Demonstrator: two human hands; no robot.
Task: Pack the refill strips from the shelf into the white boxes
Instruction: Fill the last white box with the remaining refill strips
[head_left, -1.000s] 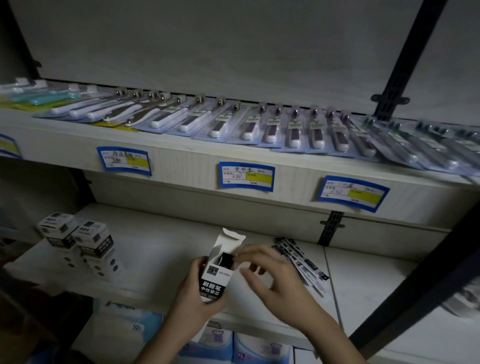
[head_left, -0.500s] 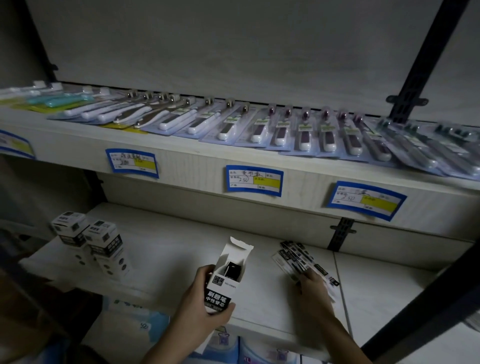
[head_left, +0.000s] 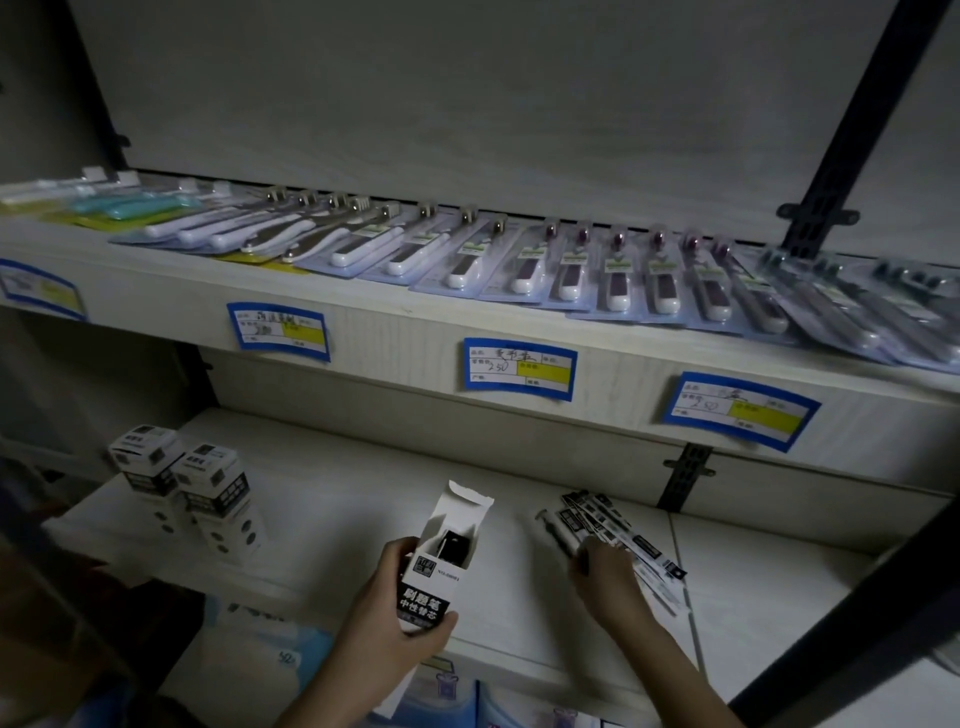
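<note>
White box (head_left: 439, 564), top flap open, gripped upright in left hand (head_left: 387, 621). Right hand (head_left: 605, 574) rests on refill strips (head_left: 615, 540) fanned on shelf (head_left: 337, 499); grip unclear.

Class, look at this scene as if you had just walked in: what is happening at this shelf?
A person is packing refills. The left hand holds an open white box, its flap up, with something dark already inside. The right hand rests on the loose refill strips lying on the lower shelf. Two closed boxes stand at the left.
</note>
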